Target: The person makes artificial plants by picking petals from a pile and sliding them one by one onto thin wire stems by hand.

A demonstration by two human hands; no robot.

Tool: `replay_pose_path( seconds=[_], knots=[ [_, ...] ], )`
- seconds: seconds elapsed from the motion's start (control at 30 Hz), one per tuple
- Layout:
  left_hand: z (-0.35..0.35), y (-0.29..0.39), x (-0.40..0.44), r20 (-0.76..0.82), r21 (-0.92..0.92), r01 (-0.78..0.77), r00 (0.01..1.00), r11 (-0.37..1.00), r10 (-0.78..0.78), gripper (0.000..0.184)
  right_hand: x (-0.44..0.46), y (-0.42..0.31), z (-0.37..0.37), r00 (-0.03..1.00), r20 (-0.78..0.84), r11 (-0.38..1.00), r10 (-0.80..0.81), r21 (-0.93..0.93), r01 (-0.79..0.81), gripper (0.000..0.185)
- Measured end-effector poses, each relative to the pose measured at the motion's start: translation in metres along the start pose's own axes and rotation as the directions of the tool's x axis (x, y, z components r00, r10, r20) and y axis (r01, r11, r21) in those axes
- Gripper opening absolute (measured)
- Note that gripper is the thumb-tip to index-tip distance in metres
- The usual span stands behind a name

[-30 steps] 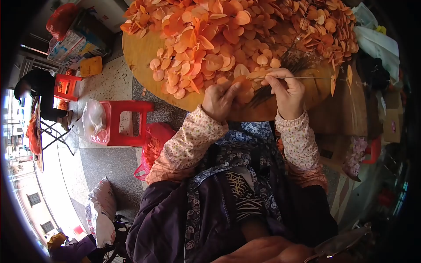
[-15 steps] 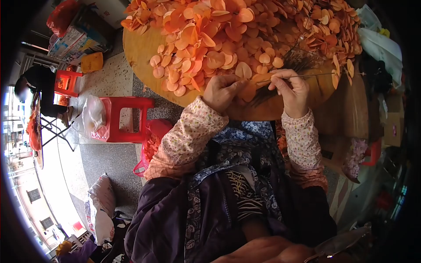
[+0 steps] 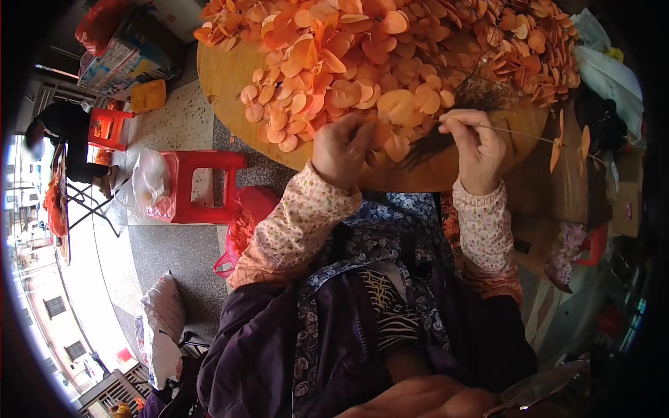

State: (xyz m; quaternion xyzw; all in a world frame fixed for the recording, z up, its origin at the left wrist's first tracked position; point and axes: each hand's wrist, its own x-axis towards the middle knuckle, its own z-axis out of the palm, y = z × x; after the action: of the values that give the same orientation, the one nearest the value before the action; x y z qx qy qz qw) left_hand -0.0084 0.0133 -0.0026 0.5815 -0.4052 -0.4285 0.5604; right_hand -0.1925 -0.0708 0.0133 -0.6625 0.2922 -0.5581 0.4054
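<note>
My right hand [image 3: 475, 143] is closed, pinching a thin stem [image 3: 519, 132] between thumb and fingers. Orange leaves [image 3: 557, 152] sit along the stem's far end, out to the right. Closed in a fist, my left hand [image 3: 340, 150] is over the table's near edge, with large orange artificial leaves [image 3: 396, 107] sticking out beside its fingers. How it grips them is partly hidden. Dark bare stems [image 3: 428, 146] lie on the wooden table [image 3: 230, 97] between my hands. Beyond them spreads a big heap of orange leaves [image 3: 348, 52].
To the left stands a red stool [image 3: 182, 188] with a plastic bag [image 3: 150, 182] on it. A red bag [image 3: 251, 209] of orange pieces is beside my left arm. Another person [image 3: 66, 139] bends over a folding table at far left. Cartons [image 3: 627, 209] stand at right.
My hands have moved apart: the right shifted right with the stem, the left slightly left. The leaves on the stem's end moved right and down. Large leaves now show more fully beside my left hand.
</note>
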Motion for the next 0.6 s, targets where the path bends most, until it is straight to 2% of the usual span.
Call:
replay_pose_path(
  seconds=[0.07,0.13,0.2,0.23,0.27,0.33,0.37,0.4,0.47,0.53,0.57,0.6],
  knots=[
    [0.005,-0.006,-0.004,0.056,0.023,0.051,0.997,0.998,-0.053,0.023,-0.007,-0.012,-0.012,0.957,0.29,0.941,0.034,-0.331,0.067,0.004],
    [0.009,-0.008,-0.008,0.095,-0.017,0.164,0.982,0.986,-0.161,0.023,-0.017,-0.015,-0.013,0.945,0.32,0.926,0.071,-0.373,0.057,0.005],
    [0.012,-0.007,-0.011,0.092,0.004,0.164,0.982,0.987,-0.163,0.023,-0.033,0.0,-0.012,0.907,0.421,0.881,-0.011,-0.425,0.208,0.007],
    [0.013,-0.007,-0.012,0.09,0.029,0.163,0.982,0.986,-0.165,0.023,-0.04,0.004,-0.012,0.914,0.393,0.877,0.098,-0.468,0.107,0.005],
    [0.015,-0.007,-0.012,0.094,0.03,0.164,0.982,0.986,-0.166,0.023,-0.044,0.004,-0.015,0.916,0.389,0.877,0.1,-0.47,0.104,0.005],
    [0.019,-0.007,-0.015,0.07,0.076,0.08,0.994,0.994,-0.086,0.02,-0.042,-0.008,-0.015,0.943,0.211,0.96,0.259,-0.162,-0.227,0.002],
    [0.019,-0.006,-0.016,0.074,0.08,0.082,0.993,0.993,-0.088,0.02,-0.037,-0.011,-0.017,0.972,0.193,0.99,0.138,-0.059,-0.129,0.003],
    [0.02,-0.004,-0.018,0.079,0.139,0.05,0.995,0.989,-0.061,0.019,-0.033,-0.014,-0.017,0.973,0.187,0.99,0.138,-0.06,-0.129,0.003],
    [0.025,0.0,-0.022,0.091,0.195,0.016,0.995,0.981,-0.034,0.018,-0.027,-0.019,-0.011,0.989,0.143,0.992,-0.039,-0.115,0.056,0.006],
    [0.03,0.003,-0.026,0.115,0.156,0.011,0.993,0.988,-0.029,0.019,-0.035,-0.006,-0.005,0.975,0.186,0.989,0.119,0.068,-0.134,0.006],
    [0.031,0.001,-0.026,0.116,0.157,0.012,0.993,0.988,-0.03,0.019,-0.04,-0.003,-0.005,0.966,0.191,0.984,0.175,-0.007,-0.177,0.005],
    [0.031,-0.002,-0.026,0.135,0.081,0.036,0.99,0.996,-0.047,0.019,-0.044,-0.002,-0.005,0.953,0.193,0.972,0.232,-0.082,-0.22,0.005]
  ],
)
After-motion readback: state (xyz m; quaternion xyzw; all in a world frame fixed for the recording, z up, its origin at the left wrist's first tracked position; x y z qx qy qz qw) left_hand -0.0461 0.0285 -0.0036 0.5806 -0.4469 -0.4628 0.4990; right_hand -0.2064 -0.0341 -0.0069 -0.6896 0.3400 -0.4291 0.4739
